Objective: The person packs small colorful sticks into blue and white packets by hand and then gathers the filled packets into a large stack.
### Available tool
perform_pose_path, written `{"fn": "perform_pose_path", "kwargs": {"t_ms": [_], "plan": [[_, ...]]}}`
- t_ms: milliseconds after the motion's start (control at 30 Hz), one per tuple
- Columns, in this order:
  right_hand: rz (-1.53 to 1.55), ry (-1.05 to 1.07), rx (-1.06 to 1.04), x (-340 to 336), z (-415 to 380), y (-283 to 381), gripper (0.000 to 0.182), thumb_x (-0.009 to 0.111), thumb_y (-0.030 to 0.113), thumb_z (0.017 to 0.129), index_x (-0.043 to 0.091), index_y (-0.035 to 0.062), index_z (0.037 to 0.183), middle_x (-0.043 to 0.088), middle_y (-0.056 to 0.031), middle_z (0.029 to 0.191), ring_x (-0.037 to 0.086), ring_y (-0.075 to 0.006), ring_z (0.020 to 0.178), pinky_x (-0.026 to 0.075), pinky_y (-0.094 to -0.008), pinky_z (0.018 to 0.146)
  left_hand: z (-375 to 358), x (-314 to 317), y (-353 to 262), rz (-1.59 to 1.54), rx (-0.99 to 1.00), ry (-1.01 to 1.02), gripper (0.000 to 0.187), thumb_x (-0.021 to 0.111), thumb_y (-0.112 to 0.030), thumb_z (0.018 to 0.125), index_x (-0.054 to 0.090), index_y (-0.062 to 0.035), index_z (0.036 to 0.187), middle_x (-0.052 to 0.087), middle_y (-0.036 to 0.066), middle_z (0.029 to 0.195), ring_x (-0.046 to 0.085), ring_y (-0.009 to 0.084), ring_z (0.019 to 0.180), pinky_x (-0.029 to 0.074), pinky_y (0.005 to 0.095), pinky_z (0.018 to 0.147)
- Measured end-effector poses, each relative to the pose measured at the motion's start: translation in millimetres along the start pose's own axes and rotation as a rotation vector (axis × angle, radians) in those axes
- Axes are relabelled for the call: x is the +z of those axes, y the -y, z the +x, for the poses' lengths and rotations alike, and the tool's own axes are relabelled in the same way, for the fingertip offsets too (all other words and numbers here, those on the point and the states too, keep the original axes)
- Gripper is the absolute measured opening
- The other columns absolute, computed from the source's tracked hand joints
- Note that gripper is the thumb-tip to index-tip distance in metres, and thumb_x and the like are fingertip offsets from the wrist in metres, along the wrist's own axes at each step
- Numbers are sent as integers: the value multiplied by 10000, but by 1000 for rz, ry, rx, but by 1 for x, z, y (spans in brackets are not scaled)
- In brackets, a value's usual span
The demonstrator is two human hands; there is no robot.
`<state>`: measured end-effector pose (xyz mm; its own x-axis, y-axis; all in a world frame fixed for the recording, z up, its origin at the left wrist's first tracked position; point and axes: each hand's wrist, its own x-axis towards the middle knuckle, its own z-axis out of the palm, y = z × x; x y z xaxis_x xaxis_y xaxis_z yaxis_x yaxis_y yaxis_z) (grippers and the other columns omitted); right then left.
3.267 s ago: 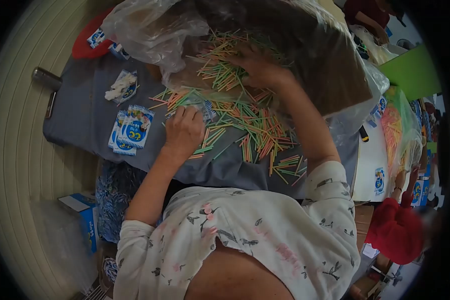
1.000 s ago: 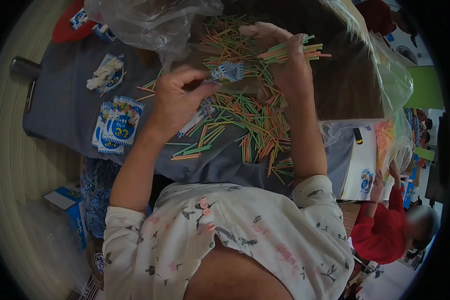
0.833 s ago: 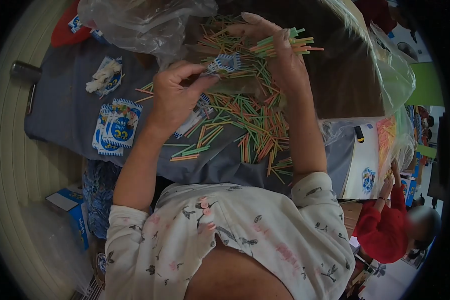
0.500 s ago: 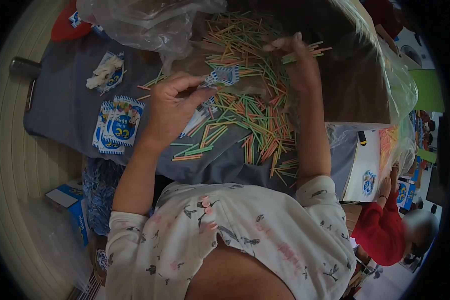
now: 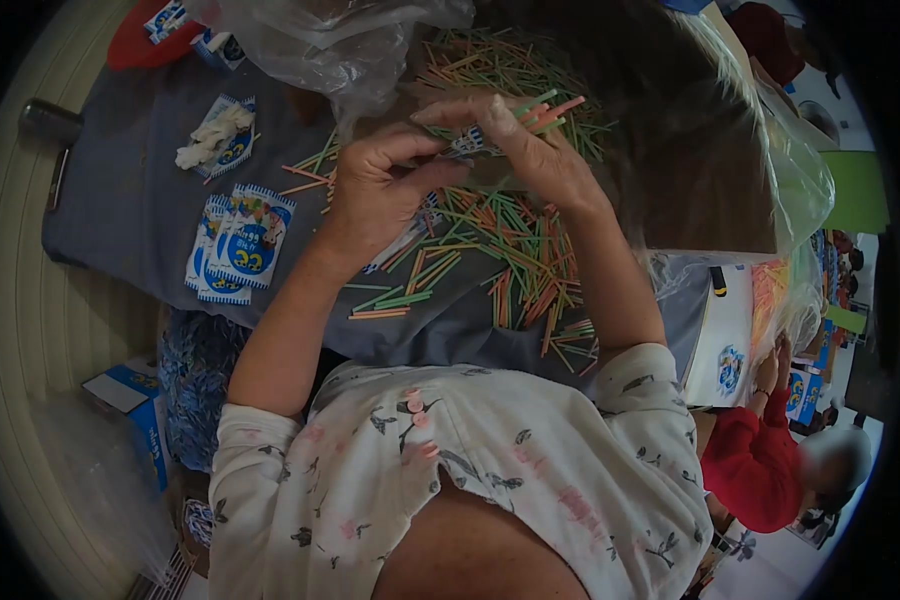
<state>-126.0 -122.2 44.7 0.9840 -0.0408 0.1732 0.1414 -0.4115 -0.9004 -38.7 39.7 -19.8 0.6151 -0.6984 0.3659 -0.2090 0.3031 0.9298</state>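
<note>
My left hand (image 5: 378, 195) pinches a small blue-and-white printed packet (image 5: 466, 144) between thumb and fingers. Close against it, my right hand (image 5: 548, 168) is closed around a few thin green and orange sticks (image 5: 550, 113), whose ends poke out past the fingers. Its fingers reach over the packet's edge, so the packet's mouth is partly hidden. Beneath both hands spreads a loose pile of coloured sticks (image 5: 535, 262). More packets (image 5: 410, 232) lie partly covered under my left wrist.
Several printed packets (image 5: 248, 242) are stacked at the left, below another packet (image 5: 238, 150) with a crumpled whitish lump on it. A red dish (image 5: 135, 40) and clear plastic (image 5: 345, 50) sit at the back. A cardboard box (image 5: 710, 150) stands right; beyond is a person in red (image 5: 755, 465).
My right hand has come left and down from over the pile, bringing the sticks up to the packet. My left hand has shifted slightly right with the packet.
</note>
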Motion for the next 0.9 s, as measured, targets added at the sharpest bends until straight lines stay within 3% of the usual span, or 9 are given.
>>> {"fn": "perform_pose_path", "kwargs": {"t_ms": [133,200,367,467,567,700,767,867,900], "plan": [[55,72,52,-1,3,-9,696,503,587,903,631,-20,1217,623,-165,1238,568,-279,1178,437,-410,996,2,-2,1,-78,-42,15,153,754,14,786,725,26,936,704,50,876,646,94,797,523,241,712],[267,-176,-223,4,6,-14,696,574,586,848,635,0,1218,644,-142,1184,591,-254,1125,448,-389,965,4,-3,-2,-89,-79,10,158,754,10,789,724,26,943,706,49,885,645,92,802,525,241,717],[109,-103,-234,16,8,4,581,522,491,918,628,2,1214,634,-141,1190,592,-245,1116,447,-375,959,-1,5,-3,-260,-54,-7,134,733,3,816,710,32,945,709,47,899,645,84,814,527,238,730],[-75,-13,-248,35,1,5,510,438,417,978,633,-8,1181,633,-148,1186,594,-243,1109,448,-370,956,-19,-5,-12,-163,-66,-1,108,670,26,860,680,41,967,703,59,902,649,104,826,519,247,741],[64,-148,-369,33,-5,3,392,569,340,950,652,10,1144,663,-148,1058,603,-284,1045,455,-391,923,-56,-34,-26,253,13,-129,145,562,55,912,628,43,1040,675,105,932,650,161,828,505,271,737],[-644,-203,-34,-61,-9,-60,491,685,328,856,621,25,1237,657,-195,1131,609,-344,1099,468,-413,944,-102,-97,-33,702,-38,-294,197,551,12,927,636,13,1104,617,87,990,571,156,853,455,288,785],[-799,-47,225,-89,0,-95,514,730,343,792,652,26,1190,645,-207,1166,611,-360,1095,472,-440,944,-103,-106,-49,1550,50,-131,237,645,-30,836,638,-5,1071,567,134,1090,531,289,1014,428,421,889],[-872,134,349,-83,22,-103,508,699,244,790,597,-7,1219,607,-236,1224,581,-348,1157,466,-412,961,-77,-64,-57,1401,165,-183,308,704,-119,772,650,-36,1063,560,117,1101,487,315,1074,382,457,936],[-874,136,350,-73,27,-97,508,699,244,790,597,-7,1219,607,-236,1224,581,-348,1157,466,-412,961,-70,-45,-55,1282,118,-40,303,718,-150,763,648,-25,1030,559,111,1065,500,311,1042,399,454,916]]}}
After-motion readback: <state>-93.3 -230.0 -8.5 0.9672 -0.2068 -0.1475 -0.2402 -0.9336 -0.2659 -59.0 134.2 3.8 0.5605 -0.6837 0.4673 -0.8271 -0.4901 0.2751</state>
